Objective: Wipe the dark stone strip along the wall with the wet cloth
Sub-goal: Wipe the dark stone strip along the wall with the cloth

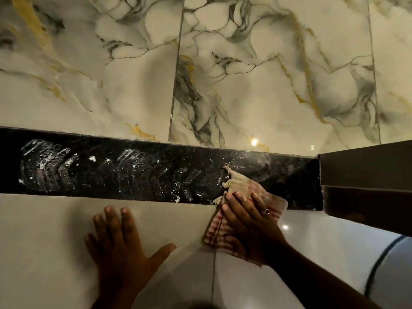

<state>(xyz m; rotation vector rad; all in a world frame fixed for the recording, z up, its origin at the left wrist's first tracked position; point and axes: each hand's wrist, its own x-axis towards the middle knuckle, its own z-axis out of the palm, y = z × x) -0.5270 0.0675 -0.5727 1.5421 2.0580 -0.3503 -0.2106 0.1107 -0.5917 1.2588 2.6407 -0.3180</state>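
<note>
Right hand [249,221] pressed flat, no closed grip, on frayed red-striped wet cloth [225,228] straddling dark speckled stone strip [133,172] — mostly off it. Left hand [120,244] splayed, empty, below. Risk: smearing white residue [48,167] — not lifting it.

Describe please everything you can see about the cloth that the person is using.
The cloth is a thin woven rag, off-white with red stripes, frayed at its edges, with a small knotted corner pointing up. It lies crumpled and flat, half on the dark stone strip near its right end, half on the pale surface below. The right hand, wearing a ring, presses on it with spread fingers. The left hand does not touch it. Whether it is wet cannot be told.
</note>
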